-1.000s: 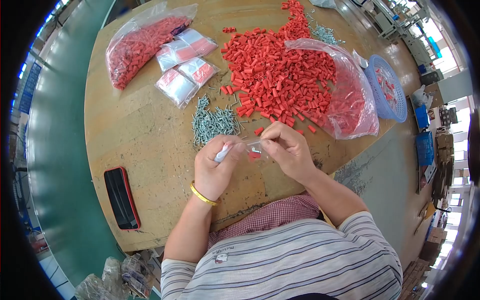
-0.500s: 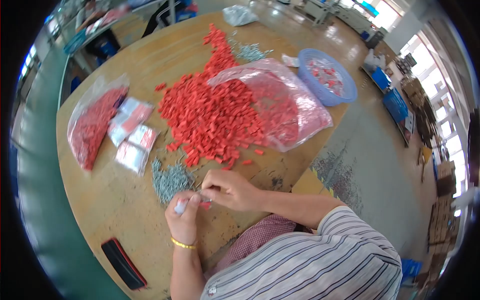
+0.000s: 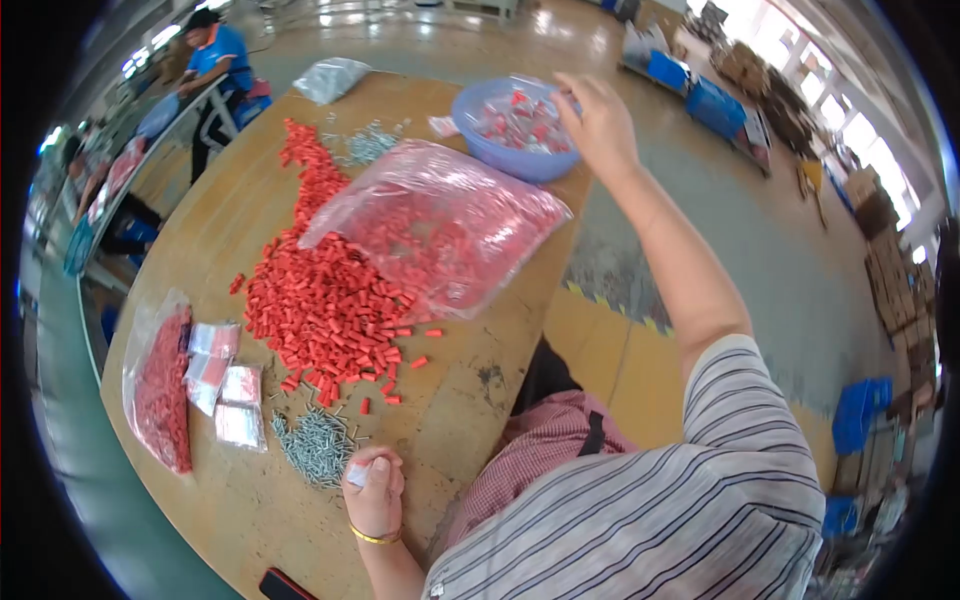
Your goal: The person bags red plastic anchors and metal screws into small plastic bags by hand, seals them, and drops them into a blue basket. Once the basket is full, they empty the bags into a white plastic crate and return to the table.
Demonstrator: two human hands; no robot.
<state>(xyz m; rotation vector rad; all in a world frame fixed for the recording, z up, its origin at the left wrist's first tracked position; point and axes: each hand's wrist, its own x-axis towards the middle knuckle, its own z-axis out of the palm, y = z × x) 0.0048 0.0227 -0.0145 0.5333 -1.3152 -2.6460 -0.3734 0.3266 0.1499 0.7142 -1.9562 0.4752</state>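
My right hand (image 3: 600, 122) is stretched far out over the rim of a blue plastic basket (image 3: 500, 160) that holds several small filled packets. Its fingers are spread and I see nothing in them. My left hand (image 3: 375, 492) rests on the wooden table (image 3: 460, 400) near its front edge, closed around a small white bundle (image 3: 357, 474). Just beside that hand lies a pile of grey screws (image 3: 315, 450). A heap of red plastic caps (image 3: 320, 300) spreads across the table's middle.
A large clear bag of red caps (image 3: 440, 225) lies between the heap and the basket. At the left are another bag of caps (image 3: 160, 390) and small packets (image 3: 225, 385). A phone (image 3: 290, 585) lies at the near edge. People work at a far table (image 3: 215, 50).
My right hand left the small bag at my left hand and reached far out to the blue basket. The view swung right and up. My left hand stayed by the screws.
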